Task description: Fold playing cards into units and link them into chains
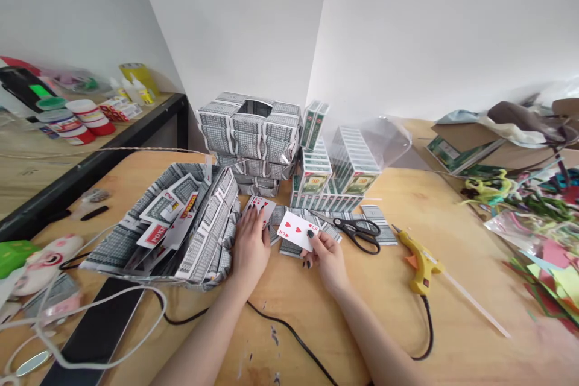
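My right hand [329,262] pinches a three of hearts playing card [296,229] between thumb and fingers, face up. Beneath and behind it lie grey-patterned card strips [289,248]. My left hand [251,244] is stretched out with its fingers on face-up heart cards [262,208], beside a folded-card basket [205,238]. Loose playing cards and torn card box pieces [169,217] fill that basket. Black-handled scissors [359,232] rest to the right of the held card, their blades partly over the card strips.
Behind stand a box made of folded cards [251,132] and stacked card decks [355,160]. A yellow glue gun [420,265] with a glue stick lies at right. Cables [289,329] cross the front. Colored paper scraps [554,277] lie far right; paint jars [90,116] stand at left.
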Motion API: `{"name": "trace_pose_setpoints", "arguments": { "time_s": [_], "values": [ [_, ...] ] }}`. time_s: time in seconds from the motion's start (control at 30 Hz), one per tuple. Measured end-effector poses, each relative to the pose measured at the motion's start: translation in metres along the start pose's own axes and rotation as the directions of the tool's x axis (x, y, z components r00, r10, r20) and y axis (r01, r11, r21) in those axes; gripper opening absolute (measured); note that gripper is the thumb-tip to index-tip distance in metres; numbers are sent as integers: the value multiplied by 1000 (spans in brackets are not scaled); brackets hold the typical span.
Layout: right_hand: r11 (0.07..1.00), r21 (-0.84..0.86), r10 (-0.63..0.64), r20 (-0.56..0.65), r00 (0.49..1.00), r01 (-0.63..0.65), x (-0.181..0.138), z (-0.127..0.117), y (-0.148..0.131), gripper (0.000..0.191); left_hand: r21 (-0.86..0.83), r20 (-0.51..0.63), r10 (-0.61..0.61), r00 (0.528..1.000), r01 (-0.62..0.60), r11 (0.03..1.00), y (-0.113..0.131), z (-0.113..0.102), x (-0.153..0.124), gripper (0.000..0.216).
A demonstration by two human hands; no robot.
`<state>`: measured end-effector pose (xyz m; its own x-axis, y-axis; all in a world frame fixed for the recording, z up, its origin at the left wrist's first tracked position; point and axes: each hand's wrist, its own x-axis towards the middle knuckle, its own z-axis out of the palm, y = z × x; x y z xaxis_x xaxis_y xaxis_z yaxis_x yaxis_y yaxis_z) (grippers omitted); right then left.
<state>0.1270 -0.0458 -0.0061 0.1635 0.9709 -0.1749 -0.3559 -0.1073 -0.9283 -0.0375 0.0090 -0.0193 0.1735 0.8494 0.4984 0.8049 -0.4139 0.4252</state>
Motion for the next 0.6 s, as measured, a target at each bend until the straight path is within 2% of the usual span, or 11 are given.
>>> {"name": "trace_pose_setpoints", "arguments": {
  "time_s": [0.17, 0.37, 0.47, 0.6],
  "values": [
    [1000, 9, 2, 10, 1000, -2, 0, 2, -2, 28, 99, 73, -71, 995, 63, 993, -2, 3, -1, 41],
    [1000, -14, -1, 7, 1000, 1, 0, 2, -2, 28, 135, 92, -60, 994, 47, 990, -4, 3, -1, 35],
    [1000, -22, -2, 5, 1000, 2, 0, 2, -2, 28, 101, 43, -38, 998, 33, 994, -4, 2, -1, 33],
    [999, -38, 1, 5, 1000, -1, 0, 4, -4, 27, 15, -103, -13, 995, 15, 1000, 0, -4, 0, 31]
  ]
}}
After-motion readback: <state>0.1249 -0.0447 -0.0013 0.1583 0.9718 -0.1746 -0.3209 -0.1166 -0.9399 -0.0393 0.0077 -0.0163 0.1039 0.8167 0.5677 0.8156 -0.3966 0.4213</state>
